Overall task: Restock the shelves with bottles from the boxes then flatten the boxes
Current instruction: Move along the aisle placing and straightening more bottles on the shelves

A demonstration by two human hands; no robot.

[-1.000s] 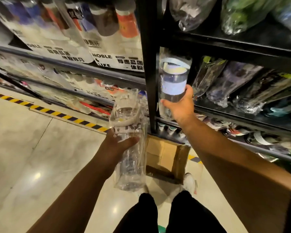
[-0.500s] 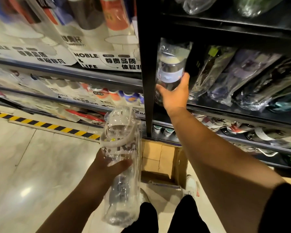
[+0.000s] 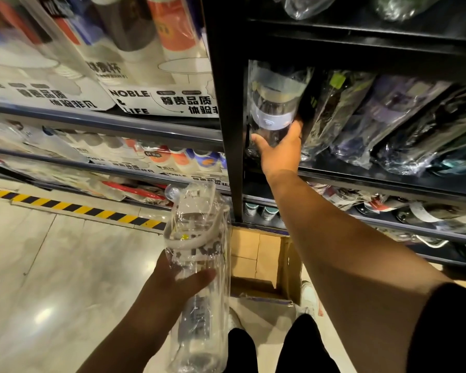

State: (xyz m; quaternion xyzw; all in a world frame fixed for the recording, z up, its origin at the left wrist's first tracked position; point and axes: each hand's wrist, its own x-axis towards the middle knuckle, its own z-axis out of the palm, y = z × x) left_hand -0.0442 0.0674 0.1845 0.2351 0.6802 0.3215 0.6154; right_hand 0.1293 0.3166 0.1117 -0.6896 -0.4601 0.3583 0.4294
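Right hand (image 3: 279, 150): fingers curled round the base of a lilac-banded bottle (image 3: 273, 109), a clear cylinder in crinkled plastic wrap, held at the left end of the black metal shelf (image 3: 361, 177), beside dark wrapped bottles (image 3: 388, 125). Left hand (image 3: 178, 284): gripped a clear bottle (image 3: 199, 254), white-strapped and wrapped, above the floor. Cardboard box (image 3: 264, 265): open, between the arms. Step judged: restocking. Next calls for release, then shelving the second bottle.
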